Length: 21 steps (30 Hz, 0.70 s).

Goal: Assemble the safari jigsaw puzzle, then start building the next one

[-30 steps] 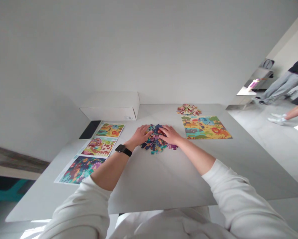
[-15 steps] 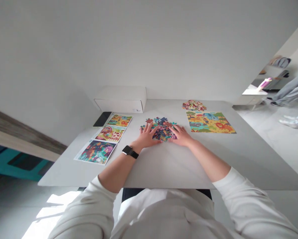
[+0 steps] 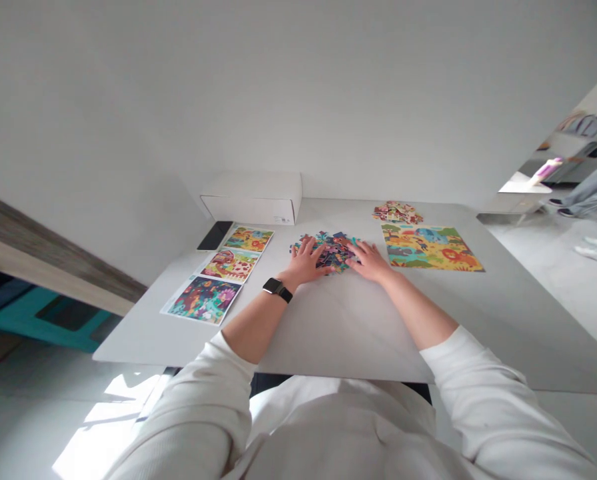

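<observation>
Right now the pile of loose puzzle pieces [image 3: 334, 244] lies at the middle of the desk [image 3: 338, 327], toward its far half, and both your hands are on it. Your left hand [image 3: 306, 261], with the watch [image 3: 277, 289] on its wrist, covers the pile's 8 o'clock edge; your right hand [image 3: 372, 260] covers its 4 o'clock edge. The fingers of both are spread and lie flat on the pieces, pinching nothing. By the look of it, you are pressing and spreading the pile, not picking from it. The pieces overlap, so any move over them calls for light, even pressure to keep them from sliding off each other.

At 3 o'clock from the pile lies a finished puzzle [image 3: 431, 248], with a small heap of pieces [image 3: 397, 212] touching its far left corner. At 9 o'clock a strip of three picture cards [image 3: 218, 277] runs toward you; a dark phone [image 3: 214, 235] sits at its far end, and a white box [image 3: 252, 198] stands at 11 o'clock against the wall.
</observation>
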Each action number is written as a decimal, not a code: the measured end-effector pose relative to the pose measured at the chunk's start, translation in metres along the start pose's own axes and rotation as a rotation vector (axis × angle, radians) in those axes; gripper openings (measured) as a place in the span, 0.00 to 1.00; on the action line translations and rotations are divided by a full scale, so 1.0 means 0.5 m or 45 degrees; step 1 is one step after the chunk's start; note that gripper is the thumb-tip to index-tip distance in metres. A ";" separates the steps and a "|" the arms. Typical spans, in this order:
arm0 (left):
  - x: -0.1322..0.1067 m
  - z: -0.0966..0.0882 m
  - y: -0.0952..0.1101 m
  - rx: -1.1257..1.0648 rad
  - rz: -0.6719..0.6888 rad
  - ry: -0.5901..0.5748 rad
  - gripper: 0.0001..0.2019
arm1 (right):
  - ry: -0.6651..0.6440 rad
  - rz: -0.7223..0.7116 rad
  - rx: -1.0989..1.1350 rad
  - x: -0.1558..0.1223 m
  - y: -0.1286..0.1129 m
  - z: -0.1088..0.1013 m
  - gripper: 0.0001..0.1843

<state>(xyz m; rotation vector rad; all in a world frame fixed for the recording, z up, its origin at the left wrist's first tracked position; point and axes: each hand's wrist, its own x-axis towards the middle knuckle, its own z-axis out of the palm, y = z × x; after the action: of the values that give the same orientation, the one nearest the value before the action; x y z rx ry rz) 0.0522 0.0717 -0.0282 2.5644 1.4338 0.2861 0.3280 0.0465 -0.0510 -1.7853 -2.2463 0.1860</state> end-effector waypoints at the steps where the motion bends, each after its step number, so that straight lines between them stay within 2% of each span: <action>1: -0.002 -0.007 -0.005 -0.034 -0.016 0.034 0.41 | 0.048 -0.001 0.044 -0.003 0.002 -0.007 0.35; 7: -0.025 -0.057 -0.032 -0.369 -0.016 0.319 0.22 | 0.278 0.020 0.297 -0.048 0.002 -0.066 0.24; 11: -0.052 -0.055 -0.016 -0.560 -0.151 0.467 0.17 | 0.411 0.100 0.458 -0.080 -0.018 -0.076 0.21; 15: -0.076 -0.034 -0.003 -0.587 -0.202 0.390 0.15 | 0.517 0.186 0.444 -0.104 -0.012 -0.058 0.20; 21: -0.084 -0.022 -0.010 -0.449 -0.101 0.320 0.17 | 0.437 0.298 0.310 -0.120 0.028 -0.048 0.17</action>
<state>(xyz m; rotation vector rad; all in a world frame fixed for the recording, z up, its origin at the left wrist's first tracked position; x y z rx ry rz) 0.0236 0.0392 -0.0223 2.2416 1.4099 0.7960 0.3605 -0.0101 -0.0394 -1.7866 -1.7034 0.1743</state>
